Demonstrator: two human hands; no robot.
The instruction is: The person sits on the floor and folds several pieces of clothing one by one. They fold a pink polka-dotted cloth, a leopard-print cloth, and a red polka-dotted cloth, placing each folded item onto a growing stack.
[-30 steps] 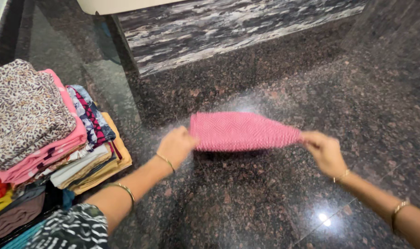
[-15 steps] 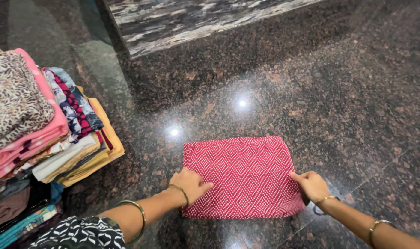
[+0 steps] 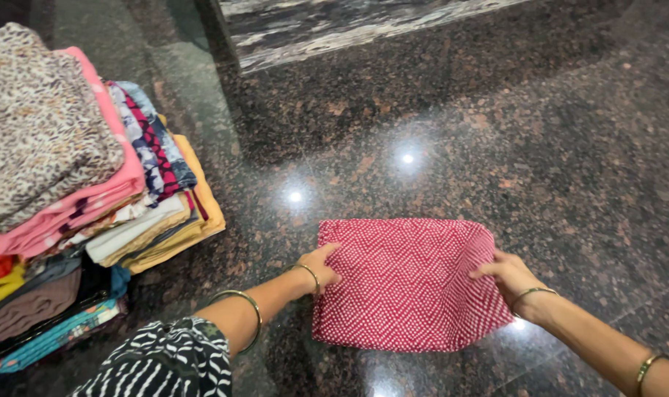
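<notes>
A folded red cloth with a white dotted zigzag pattern (image 3: 408, 283) lies flat on the dark polished granite floor (image 3: 540, 162). My left hand (image 3: 323, 266) rests on its left edge, fingers curled over the fabric. My right hand (image 3: 512, 278) presses on its right edge, fingers spread on the cloth. Both wrists wear gold bangles. The sleeve on my left arm is black and white striped.
A tall stack of folded clothes (image 3: 77, 198) in pink, leopard print, blue, yellow and brown stands at the left. A marble-faced step or ledge (image 3: 349, 29) runs across the top. Ceiling lights glare off the floor.
The red cloth, held up between both hands a second ago, now lies folded flat on the floor, and both hands rest on its side edges.
</notes>
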